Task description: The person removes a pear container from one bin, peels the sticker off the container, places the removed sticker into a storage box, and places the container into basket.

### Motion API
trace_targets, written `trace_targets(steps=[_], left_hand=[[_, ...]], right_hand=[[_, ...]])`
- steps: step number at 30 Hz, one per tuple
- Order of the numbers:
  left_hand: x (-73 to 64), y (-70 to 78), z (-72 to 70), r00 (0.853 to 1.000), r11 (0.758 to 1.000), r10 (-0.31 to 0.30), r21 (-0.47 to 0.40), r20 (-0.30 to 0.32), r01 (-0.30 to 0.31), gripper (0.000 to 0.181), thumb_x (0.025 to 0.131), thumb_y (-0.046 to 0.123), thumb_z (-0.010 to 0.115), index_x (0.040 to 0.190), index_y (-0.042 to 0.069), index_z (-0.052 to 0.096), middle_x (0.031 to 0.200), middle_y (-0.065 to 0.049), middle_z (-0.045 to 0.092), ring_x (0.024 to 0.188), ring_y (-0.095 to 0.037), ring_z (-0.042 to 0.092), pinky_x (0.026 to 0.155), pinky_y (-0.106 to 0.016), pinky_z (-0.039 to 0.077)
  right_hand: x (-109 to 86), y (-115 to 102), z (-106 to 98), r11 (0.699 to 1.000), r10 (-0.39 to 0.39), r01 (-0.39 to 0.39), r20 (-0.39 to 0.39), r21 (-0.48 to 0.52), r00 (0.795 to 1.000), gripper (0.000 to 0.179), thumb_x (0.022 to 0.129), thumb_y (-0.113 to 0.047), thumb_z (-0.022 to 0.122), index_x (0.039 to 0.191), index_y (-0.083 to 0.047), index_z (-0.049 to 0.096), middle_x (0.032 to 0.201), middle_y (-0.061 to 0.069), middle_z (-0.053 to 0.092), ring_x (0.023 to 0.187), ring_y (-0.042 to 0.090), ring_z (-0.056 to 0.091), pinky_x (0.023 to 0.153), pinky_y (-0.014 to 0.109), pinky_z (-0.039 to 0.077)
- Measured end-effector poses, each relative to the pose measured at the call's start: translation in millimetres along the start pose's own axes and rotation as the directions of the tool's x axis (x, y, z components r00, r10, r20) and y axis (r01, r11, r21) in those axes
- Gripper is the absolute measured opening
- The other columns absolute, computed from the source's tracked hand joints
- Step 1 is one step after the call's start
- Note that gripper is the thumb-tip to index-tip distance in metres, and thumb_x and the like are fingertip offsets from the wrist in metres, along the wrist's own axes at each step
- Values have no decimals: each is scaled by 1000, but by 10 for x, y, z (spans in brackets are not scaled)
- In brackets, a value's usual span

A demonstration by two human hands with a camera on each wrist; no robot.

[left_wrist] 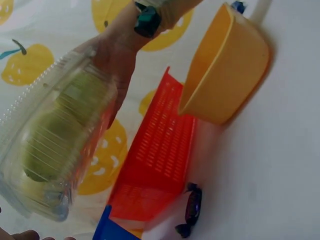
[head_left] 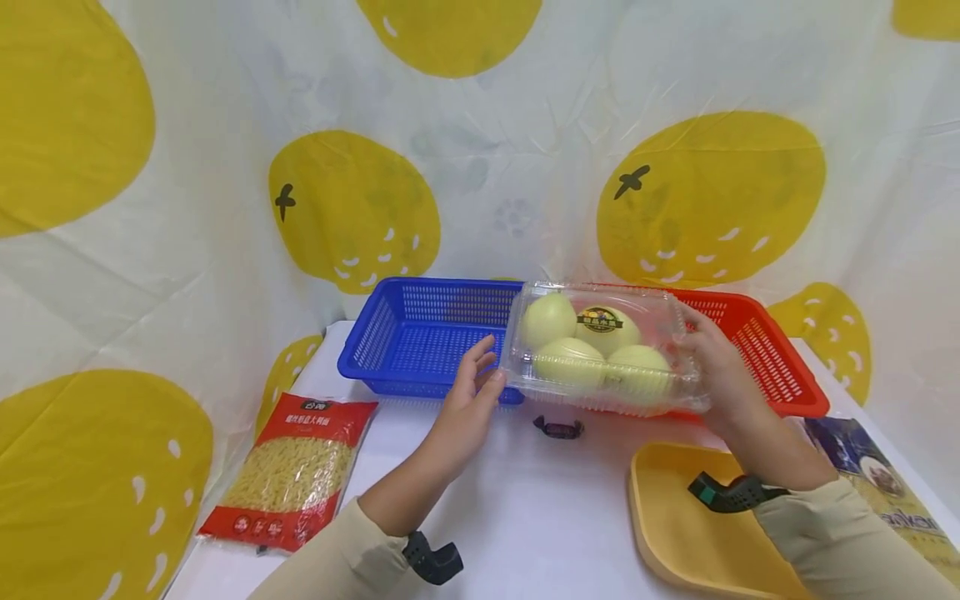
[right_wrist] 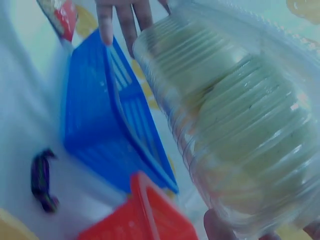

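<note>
right hand (head_left: 711, 360): grips right end of clear box (head_left: 592, 343) | left hand (head_left: 467, 408): fingers extended, contact unclear | risk: one-sided hold may tip fruit (head_left: 567, 364) toward back edge of table (head_left: 540, 517)

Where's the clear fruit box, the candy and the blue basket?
Clear fruit box (head_left: 604, 348): head view, middle of its plastic.
Candy (head_left: 561, 430): head view, middle of its wrapper.
Blue basket (head_left: 427, 343): head view, its inside floor.
</note>
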State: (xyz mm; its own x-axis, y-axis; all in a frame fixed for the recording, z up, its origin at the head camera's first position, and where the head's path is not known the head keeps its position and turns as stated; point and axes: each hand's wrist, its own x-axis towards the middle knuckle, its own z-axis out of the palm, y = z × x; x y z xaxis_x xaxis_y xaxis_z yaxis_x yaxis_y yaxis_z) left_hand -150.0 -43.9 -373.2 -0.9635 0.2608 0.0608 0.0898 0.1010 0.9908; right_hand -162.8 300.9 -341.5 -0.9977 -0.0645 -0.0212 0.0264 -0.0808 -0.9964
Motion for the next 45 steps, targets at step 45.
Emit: trace_targets(steps=[45], left_hand=[[-1257,-523,-1065,939,964,-264,-19,-218,267,54,118,42,32,169,28,23,174,-14,24,159,-40,21,115,-72,35]], right_hand=[[-491,1087,1850,1000,21,-19,-121,14,992,79,91,0,61,164,-20,42,145,23,45,108,29,58,80,33,59]])
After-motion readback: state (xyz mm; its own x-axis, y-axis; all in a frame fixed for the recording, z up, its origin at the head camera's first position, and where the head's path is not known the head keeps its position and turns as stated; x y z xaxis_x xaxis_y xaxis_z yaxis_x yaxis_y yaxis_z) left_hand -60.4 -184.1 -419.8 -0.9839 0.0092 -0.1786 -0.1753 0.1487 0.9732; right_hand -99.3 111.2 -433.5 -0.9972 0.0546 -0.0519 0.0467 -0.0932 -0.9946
